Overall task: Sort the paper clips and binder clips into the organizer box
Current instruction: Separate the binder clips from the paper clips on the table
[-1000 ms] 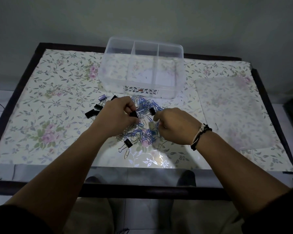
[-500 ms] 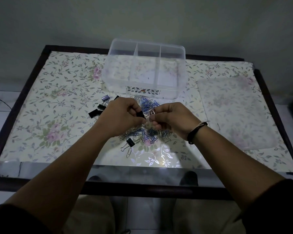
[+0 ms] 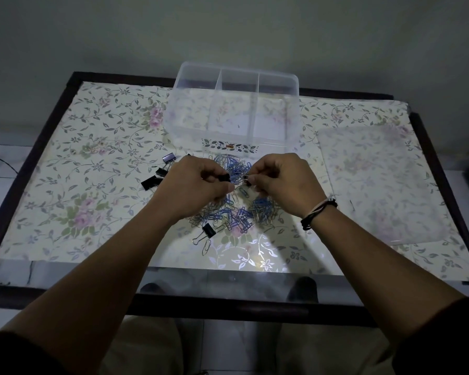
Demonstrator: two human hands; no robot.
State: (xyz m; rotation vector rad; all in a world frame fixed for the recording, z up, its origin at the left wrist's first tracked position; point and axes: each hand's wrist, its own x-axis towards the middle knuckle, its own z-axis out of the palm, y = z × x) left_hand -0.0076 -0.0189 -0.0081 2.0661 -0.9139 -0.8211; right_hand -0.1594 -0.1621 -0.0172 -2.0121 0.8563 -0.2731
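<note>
I see my left hand (image 3: 198, 182) curled around a black binder clip (image 3: 224, 177), pinched at the fingertips above the pile of paper clips (image 3: 236, 209). My right hand (image 3: 279, 180) pinches a small dark clip (image 3: 246, 182) right next to it, the two hands nearly touching. The clear organizer box (image 3: 293, 109) sits just behind the pile, three compartments showing. More binder clips (image 3: 157, 173) lie left of my left hand, and one (image 3: 208, 230) at the pile's near edge.

Left hand (image 3: 198, 182) and right hand (image 3: 279, 180) each pinch a clip above the pile (image 3: 236, 209).
</note>
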